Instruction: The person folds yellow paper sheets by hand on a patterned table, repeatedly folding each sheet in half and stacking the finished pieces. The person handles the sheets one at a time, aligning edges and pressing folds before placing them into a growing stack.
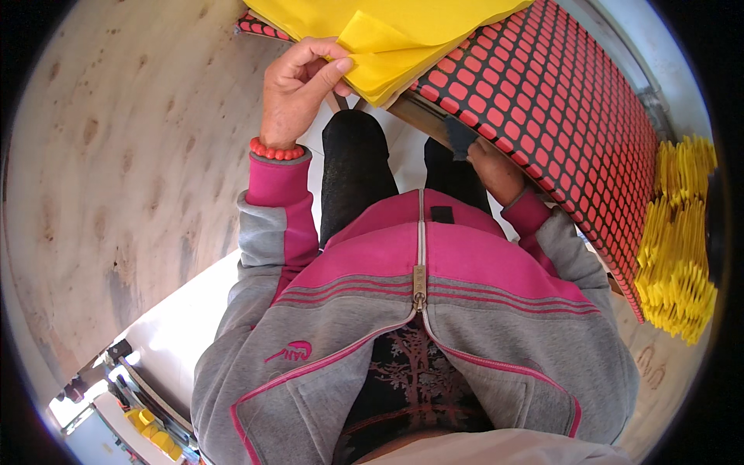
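Observation:
At the top, a stack of yellow fabric sheets (403, 39) lies over the near edge of a table covered in red-and-black patterned cloth (535, 101). My left hand (298, 89) pinches the lifted corner of the upper sheets between thumb and fingers, and the corner folds back. Lower on the right, my right hand (496, 169) is at the table's edge, partly hidden by it. A small dark blue-grey cloth (460, 138) pokes out at its fingers, which look closed on it.
A wooden board surface (124, 170) fills the left side. Bundles of folded yellow pieces (674, 256) stand at the far right, beyond the patterned table cover. At the lower left, yellow spools or similar objects (151, 434) sit by a machine-like edge. My legs are under the table.

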Demonstrator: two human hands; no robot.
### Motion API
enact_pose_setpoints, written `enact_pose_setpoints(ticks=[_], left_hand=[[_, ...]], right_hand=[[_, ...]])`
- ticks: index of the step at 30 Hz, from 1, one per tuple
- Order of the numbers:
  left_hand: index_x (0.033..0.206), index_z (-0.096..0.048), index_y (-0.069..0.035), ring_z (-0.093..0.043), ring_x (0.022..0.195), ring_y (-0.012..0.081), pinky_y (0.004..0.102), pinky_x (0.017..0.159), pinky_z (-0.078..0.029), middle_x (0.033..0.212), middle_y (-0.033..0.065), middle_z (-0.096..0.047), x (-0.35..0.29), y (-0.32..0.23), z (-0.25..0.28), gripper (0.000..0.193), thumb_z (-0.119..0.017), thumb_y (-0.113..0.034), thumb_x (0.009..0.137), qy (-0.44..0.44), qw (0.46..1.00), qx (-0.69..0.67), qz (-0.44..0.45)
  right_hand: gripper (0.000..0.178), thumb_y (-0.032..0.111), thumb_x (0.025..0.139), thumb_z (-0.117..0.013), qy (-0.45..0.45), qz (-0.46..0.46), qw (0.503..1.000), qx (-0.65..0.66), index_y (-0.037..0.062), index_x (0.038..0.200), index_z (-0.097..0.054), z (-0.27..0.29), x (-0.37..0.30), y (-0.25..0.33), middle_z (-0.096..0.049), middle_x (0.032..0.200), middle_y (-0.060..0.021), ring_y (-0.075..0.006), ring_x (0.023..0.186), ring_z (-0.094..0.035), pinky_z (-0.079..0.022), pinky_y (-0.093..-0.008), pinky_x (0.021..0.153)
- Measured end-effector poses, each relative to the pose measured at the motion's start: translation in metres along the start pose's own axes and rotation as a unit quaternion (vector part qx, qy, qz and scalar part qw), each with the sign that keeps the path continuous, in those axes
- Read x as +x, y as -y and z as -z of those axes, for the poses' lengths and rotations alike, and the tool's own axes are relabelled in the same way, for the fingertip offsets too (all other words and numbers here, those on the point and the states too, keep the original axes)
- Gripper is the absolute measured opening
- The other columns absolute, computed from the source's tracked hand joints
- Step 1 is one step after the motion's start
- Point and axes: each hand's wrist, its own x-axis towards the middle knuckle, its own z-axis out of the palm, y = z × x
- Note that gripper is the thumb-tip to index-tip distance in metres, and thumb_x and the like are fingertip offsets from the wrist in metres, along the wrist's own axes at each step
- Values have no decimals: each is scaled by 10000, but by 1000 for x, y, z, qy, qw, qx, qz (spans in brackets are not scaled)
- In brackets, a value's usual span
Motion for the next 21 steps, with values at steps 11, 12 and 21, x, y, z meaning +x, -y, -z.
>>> enact_pose_setpoints(ticks=[11, 12, 21], left_hand=[[1088, -669, 9, -690, 741, 114, 229, 668, -560, 938, 55, -701, 1, 0, 1, 106, -675, -32, 989, 6, 1000, -5, 2], [1087, -669, 9, -691, 742, 114, 229, 668, -562, 938, 54, -701, 1, 0, 1, 107, -675, -29, 988, 6, 1000, -2, 8], [1084, -665, 7, -679, 754, 123, 246, 681, -561, 1009, 70, -712, 1, 3, 2, 102, -672, -16, 985, 10, 1000, -15, -4]], right_hand=[[60, 69, 894, -638, -52, 26, 998, -5, 34, 940, -626, -13, -3, -10, -638, 1018, -127, -336, 991, -641, -514, -435, 835], [37, 63, 906, -605, -57, 14, 998, -1, 40, 916, -633, -15, -2, -12, -642, 1004, -125, -325, 983, -644, -517, -445, 823], [280, 119, 791, -791, -8, -32, 999, -12, 56, 1003, -619, 16, 2, 10, -650, 1057, -118, -329, 1027, -650, -520, -448, 880]])
